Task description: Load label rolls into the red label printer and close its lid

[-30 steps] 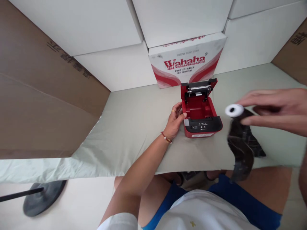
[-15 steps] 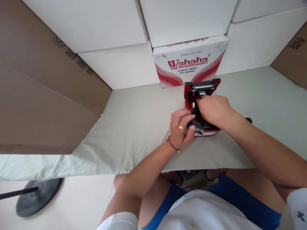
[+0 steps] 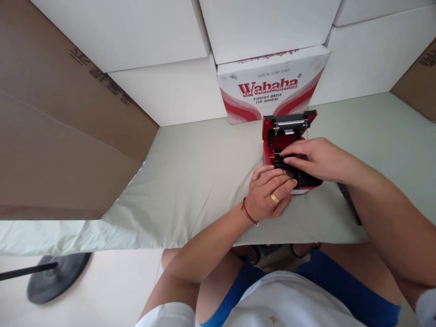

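A small red and black printer, probably a label printer, sits on the cloth with its lid raised. Its inside is dark, with a metal bar and a roller under the lid. My left hand, wearing a gold ring, is bent over the printer's front left rim, fingers together. Whatever lies beneath its fingers is mostly hidden. My right hand reaches in from the right, thumb and fingers stretched apart, fingertips at the black parts inside. Part of the printer's right side is covered by this hand.
Behind the printer stands a Wahaha water carton against stacked white boxes. A big brown carton borders the left. A dark object lies by my right forearm on the green cloth.
My left hand has moved right, closing over the printer's front where a glossy black piece showed. My right hand has drawn back slightly and its fingers have spread.
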The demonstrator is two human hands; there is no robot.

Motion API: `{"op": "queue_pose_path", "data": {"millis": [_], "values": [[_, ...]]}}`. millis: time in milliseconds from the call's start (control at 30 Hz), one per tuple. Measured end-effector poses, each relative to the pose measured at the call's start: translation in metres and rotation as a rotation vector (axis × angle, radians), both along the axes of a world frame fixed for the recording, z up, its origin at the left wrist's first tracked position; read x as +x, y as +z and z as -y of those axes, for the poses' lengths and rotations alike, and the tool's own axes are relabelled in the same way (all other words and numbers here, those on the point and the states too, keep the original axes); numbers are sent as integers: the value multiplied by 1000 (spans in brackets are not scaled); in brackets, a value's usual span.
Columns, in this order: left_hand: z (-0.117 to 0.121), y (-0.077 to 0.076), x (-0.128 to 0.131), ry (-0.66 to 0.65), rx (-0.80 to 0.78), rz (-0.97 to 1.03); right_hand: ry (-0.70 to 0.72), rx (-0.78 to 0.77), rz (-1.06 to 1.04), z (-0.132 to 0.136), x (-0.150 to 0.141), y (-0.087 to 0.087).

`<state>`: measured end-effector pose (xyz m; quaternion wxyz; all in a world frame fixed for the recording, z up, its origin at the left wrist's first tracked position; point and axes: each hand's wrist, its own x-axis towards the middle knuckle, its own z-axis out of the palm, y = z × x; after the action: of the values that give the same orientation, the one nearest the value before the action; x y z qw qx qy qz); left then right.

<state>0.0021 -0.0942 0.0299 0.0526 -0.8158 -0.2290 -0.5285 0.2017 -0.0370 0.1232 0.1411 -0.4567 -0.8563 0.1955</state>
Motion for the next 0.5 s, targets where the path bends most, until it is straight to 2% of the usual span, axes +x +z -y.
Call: {"op": "queue_pose_path", "data": {"millis": [33, 100, 167, 233, 333, 433, 500], "values": [[1, 0, 1, -6, 13, -10, -43, -15, -135, 7, 10, -1], [4, 0, 4, -1, 48, -34, -239, 7, -338, 17, 28, -3], [6, 1, 6, 22, 78, -53, -469, 99, -437, 19, 40, -6], [6, 1, 6, 55, 96, -72, -572, 222, -489, 11, 44, -11], [4, 1, 6, 94, 131, -81, -478, 322, -561, -11, 36, -18], [2, 0, 5, 124, 183, -54, -372, 280, -535, -30, 22, -19], [2, -1, 5, 132, 188, -50, -331, 266, -487, -33, 16, -16]]}}
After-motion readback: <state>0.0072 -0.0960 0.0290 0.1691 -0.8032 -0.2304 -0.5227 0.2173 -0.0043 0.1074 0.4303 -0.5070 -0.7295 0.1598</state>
